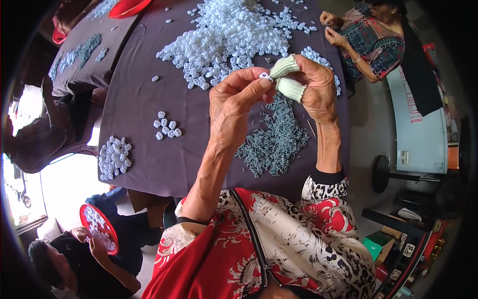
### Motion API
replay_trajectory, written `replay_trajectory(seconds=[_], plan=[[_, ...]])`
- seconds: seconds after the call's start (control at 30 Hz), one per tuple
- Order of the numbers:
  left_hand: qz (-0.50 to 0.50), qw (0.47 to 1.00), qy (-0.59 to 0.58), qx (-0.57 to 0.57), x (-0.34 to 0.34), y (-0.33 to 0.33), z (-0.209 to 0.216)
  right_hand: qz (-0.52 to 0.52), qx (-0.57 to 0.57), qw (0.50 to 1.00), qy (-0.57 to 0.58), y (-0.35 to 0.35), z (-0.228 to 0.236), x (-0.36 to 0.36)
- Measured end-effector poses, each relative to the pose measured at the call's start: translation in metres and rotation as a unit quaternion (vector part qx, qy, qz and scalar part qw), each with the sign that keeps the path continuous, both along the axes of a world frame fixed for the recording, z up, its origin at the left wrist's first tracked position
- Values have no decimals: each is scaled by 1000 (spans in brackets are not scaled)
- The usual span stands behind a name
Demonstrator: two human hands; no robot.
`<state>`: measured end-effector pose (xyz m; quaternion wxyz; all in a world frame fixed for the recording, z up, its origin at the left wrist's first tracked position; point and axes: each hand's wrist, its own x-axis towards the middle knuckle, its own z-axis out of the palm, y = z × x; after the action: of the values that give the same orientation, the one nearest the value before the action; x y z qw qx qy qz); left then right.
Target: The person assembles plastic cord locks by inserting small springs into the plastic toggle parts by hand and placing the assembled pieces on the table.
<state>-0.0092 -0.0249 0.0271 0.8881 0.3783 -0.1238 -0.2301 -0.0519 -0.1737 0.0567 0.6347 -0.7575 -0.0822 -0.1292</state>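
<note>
My left hand (230,99) pinches a small white oval plastic piece (265,76) between thumb and forefinger, above the table. Close against it comes my right hand (320,89), with pale green knitted finger covers (291,89) on its thumb and forefinger. Those two covered tips are brought together beside the piece; whatever they grip is too small to make out. Below the hands lies a heap of short grey-green pins (279,142). Beyond them spreads a large pile of similar white pieces (229,37).
On the dark tablecloth (154,99) sit a small group of white pieces (167,124) and a denser cluster (114,158) near the left corner. One person (368,42) works at the right; another (74,259), lower left, has a red tray (83,215). A second table (112,42) adjoins at left.
</note>
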Motion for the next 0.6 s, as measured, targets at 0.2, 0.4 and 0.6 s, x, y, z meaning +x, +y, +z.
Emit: replay_trajectory(seconds=[0.2,0.4,0.6], plan=[[-6,1000,11,-20,-6,-5,10,-24,13,998,-63,-3,5,-1],[-2,1000,-29,-1,-5,-1,7,-14,17,999,-33,2,21,-1],[8,1000,-23,12,-7,0,11,27,-35,999,-31,-3,26,0]])
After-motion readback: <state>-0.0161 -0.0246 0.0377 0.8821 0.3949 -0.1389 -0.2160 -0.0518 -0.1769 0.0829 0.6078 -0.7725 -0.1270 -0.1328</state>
